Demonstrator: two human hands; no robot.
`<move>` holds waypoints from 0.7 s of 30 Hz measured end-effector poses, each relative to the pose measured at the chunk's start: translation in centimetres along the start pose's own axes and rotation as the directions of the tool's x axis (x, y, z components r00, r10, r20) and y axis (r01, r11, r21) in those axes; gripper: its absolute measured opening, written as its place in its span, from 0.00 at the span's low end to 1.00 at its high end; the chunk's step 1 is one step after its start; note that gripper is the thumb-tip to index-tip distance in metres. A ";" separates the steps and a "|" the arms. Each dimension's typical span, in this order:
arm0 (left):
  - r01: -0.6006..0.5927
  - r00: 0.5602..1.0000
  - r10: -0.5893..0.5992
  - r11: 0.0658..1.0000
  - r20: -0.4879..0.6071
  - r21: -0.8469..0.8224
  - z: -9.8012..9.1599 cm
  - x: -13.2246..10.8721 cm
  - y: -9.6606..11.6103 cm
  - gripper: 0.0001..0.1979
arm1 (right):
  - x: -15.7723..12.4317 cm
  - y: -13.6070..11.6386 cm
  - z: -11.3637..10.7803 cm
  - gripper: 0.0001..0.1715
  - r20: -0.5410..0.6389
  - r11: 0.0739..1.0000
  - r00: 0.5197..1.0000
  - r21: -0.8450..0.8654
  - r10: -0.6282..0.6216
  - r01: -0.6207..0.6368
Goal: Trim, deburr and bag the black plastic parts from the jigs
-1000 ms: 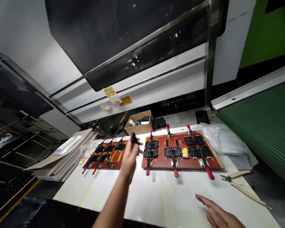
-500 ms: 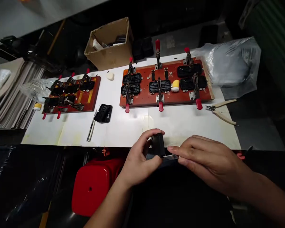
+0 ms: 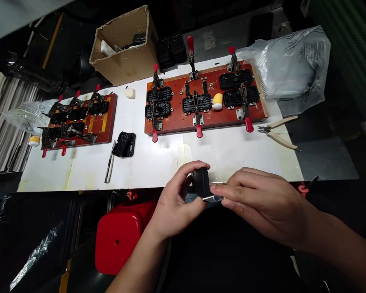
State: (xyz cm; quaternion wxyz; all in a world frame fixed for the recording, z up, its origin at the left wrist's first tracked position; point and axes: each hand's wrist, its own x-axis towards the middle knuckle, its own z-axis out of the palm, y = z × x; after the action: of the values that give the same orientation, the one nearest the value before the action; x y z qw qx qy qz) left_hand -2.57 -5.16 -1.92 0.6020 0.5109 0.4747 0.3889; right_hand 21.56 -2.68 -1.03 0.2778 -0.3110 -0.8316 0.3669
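My left hand (image 3: 178, 199) is closed on a black plastic part (image 3: 201, 182), its thumb below and index finger over the top. The part is held on edge just off the table's front side. My right hand (image 3: 259, 203) pinches a thin shiny blade (image 3: 212, 198) between thumb and fingers. The blade lies against the lower edge of the black part, close to my left thumb. My right fingers hide its rear end. Beyond the hands, a red-brown clamping board (image 3: 177, 118) with red-handled toggle clamps holds several black plastic parts.
A second clamping board (image 3: 111, 122) sits left. Between the boards are a loose black part (image 3: 124, 144) and a utility knife (image 3: 110, 162). Nippers (image 3: 277, 132) lie right, below a plastic bag (image 3: 293, 69). A cardboard box (image 3: 122, 65) stands behind. A red stool (image 3: 118, 240) is below.
The view has shifted a little, so the table appears moved left. The blade has moved left along the black part's lower edge, and my right fingers are closer to the part.
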 end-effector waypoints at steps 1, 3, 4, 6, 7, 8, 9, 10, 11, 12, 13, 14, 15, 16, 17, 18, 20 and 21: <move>0.011 1.000 -0.011 1.000 -0.003 0.006 0.1 0.0 0.0 0.28 | -0.1 0.0 0.0 0.20 0.006 1.000 1.000 -0.001 0.002 -0.002; 0.032 0.999 -0.032 0.999 -0.012 0.022 0.1 -0.1 0.0 0.28 | -0.2 0.0 0.0 0.20 0.025 1.000 1.000 -0.006 0.010 -0.009; 0.040 0.999 -0.040 0.999 -0.017 0.032 0.2 -0.1 0.0 0.28 | -0.3 0.0 0.0 0.20 0.033 1.000 0.999 -0.011 0.014 -0.013; 0.048 0.999 -0.047 0.998 -0.013 0.046 0.2 -0.2 -0.1 0.29 | -0.3 0.1 0.0 0.20 0.034 1.000 0.999 -0.016 0.012 -0.012; 0.051 0.999 -0.050 0.998 -0.007 0.049 0.2 -0.3 -0.1 0.29 | -0.2 0.3 0.0 0.20 0.022 1.000 1.000 -0.022 0.013 -0.012; 0.052 0.999 -0.052 0.997 0.008 0.050 0.2 -0.4 -0.2 0.29 | -0.1 0.6 -0.1 0.20 0.001 0.999 1.000 -0.036 0.024 -0.024; 0.052 0.998 -0.054 0.997 0.032 0.049 0.3 -0.5 -0.2 0.29 | 0.0 1.1 -0.2 0.19 -0.029 0.997 0.998 -0.062 0.050 -0.052; 0.048 0.997 -0.051 0.998 0.065 0.046 0.4 -0.6 -0.2 0.30 | 0.2 1.6 -0.3 0.19 -0.062 0.991 0.994 -0.094 0.092 -0.098; 0.041 0.994 -0.045 0.998 0.099 0.041 0.6 -0.7 -0.2 0.31 | 0.4 2.2 -0.4 0.19 -0.096 0.980 0.985 -0.125 0.143 -0.155; 0.035 0.991 -0.040 0.999 0.129 0.035 0.8 -0.8 -0.2 0.31 | 0.6 2.8 -0.6 0.19 -0.124 0.966 0.973 -0.145 0.197 -0.214; 0.029 0.988 -0.033 0.999 0.154 0.028 1.0 -0.9 -0.2 0.32 | 0.7 3.3 -0.7 0.19 -0.145 0.952 0.958 -0.146 0.247 -0.268; 0.026 0.985 -0.029 0.999 0.168 0.019 1.1 -1.0 -0.2 0.33 | 0.8 3.7 -0.9 0.19 -0.155 0.942 0.944 -0.127 0.292 -0.312; 0.023 0.985 -0.024 1.000 0.172 0.008 1.2 -1.0 -0.3 0.33 | 0.9 3.9 -1.0 0.18 -0.162 0.935 0.931 -0.091 0.326 -0.344; 0.021 0.985 -0.021 1.000 0.172 0.000 1.3 -1.0 -0.3 0.33 | 0.9 3.9 -1.1 0.18 -0.157 0.927 0.919 -0.045 0.363 -0.373; 0.018 0.985 -0.018 1.000 0.173 0.002 1.3 -1.0 -0.4 0.33 | 0.9 3.6 -1.1 0.17 -0.141 0.914 0.904 0.011 0.402 -0.405; 0.012 0.984 -0.014 1.000 0.175 0.015 1.3 -0.9 -0.5 0.33 | 0.9 3.2 -1.0 0.16 -0.105 0.895 0.889 0.077 0.445 -0.439; -0.021 0.983 0.007 0.997 0.182 0.076 1.2 -0.6 -0.7 0.34 | 0.9 2.2 -0.7 0.20 0.008 0.837 0.860 0.225 0.510 -0.499; -0.050 0.982 0.027 0.991 0.185 0.121 1.2 -0.5 -0.8 0.34 | 0.9 1.6 -0.4 0.22 0.072 0.801 0.849 0.300 0.523 -0.518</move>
State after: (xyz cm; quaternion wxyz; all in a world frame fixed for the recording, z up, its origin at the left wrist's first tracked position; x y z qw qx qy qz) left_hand -1.57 -6.05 -2.60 0.6021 0.5902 0.4310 0.3214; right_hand 21.74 -0.94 -1.85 0.2175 -0.4826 -0.6445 0.5518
